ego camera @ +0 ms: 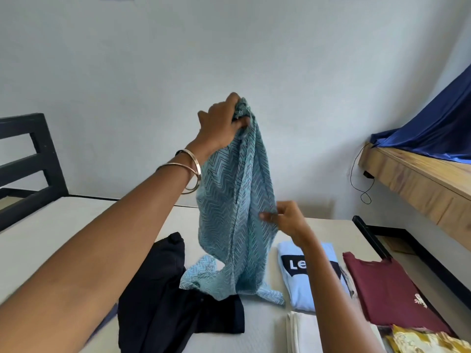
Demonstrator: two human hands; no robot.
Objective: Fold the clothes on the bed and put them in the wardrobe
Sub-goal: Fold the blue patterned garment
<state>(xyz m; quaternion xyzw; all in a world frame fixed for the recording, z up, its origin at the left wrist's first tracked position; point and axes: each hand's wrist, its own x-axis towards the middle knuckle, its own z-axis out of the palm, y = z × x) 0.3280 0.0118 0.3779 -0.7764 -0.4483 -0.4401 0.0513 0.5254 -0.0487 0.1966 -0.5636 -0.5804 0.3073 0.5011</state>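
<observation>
Teal zigzag-print garment [237, 200] hangs at the centre of the frame, bunched at its top in your left hand [220, 126], whose fingers are curled tight round the gathered cloth high against the white wall [229, 47]. Two metal bangles [195, 171] circle that wrist. Your right hand [283, 219], lower and just right of centre, pinches the garment's right edge between thumb and fingertips. The cloth falls in long folds from the upper grip, and its lower end trails onto the bed [51, 238], partly over a black garment [165, 301] lying crumpled at lower centre-left. Just right of the hanging cloth, a folded light-blue T-shirt [298, 284] with a black-and-white logo lies flat, partly hidden by your right forearm. Beyond it, toward the lower right, lies a folded maroon shirt [387, 289], with a white folded piece [300, 332] near the bottom edge and a yellow patterned fabric [420, 342] in the bottom right corner. A black headboard [28, 161] stands at left; a wooden shelf [420, 184] draped with blue cloth [438, 128] runs along the right.
</observation>
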